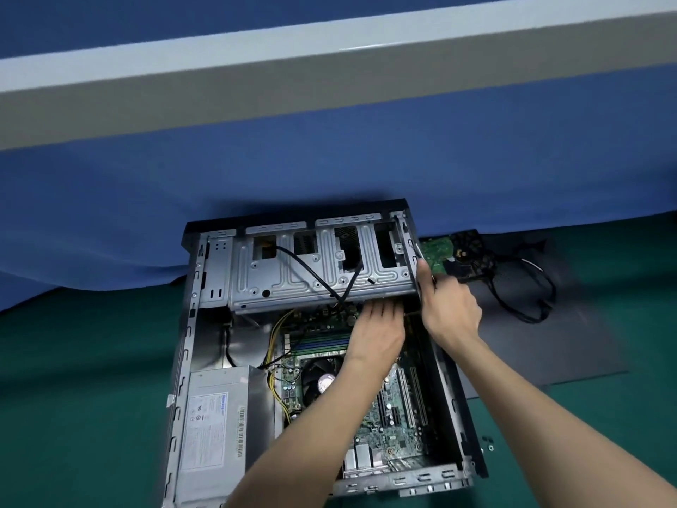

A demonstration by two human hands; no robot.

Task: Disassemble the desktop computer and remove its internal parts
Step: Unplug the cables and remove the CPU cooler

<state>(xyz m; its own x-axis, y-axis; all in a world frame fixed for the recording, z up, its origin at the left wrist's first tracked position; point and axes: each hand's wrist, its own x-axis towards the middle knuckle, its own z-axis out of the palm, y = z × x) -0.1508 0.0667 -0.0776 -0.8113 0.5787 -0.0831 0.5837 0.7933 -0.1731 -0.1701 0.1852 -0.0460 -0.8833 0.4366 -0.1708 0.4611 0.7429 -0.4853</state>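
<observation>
Computer case (256, 379) beneath both hands: left (377, 333) flat (open), right (448, 306) gripping its edge.

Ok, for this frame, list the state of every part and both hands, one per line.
Computer case: lying flat, side open.
Drive cage: in the case, bays empty.
Power supply: still installed.
Motherboard: still mounted.
CPU fan: in place.
Green circuit board: out, beside the case.
Left hand: reaching under the cage.
Right hand: gripping the cage's right edge.

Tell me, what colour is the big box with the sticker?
Silver-grey power supply, seen clearly from the head view.
</observation>
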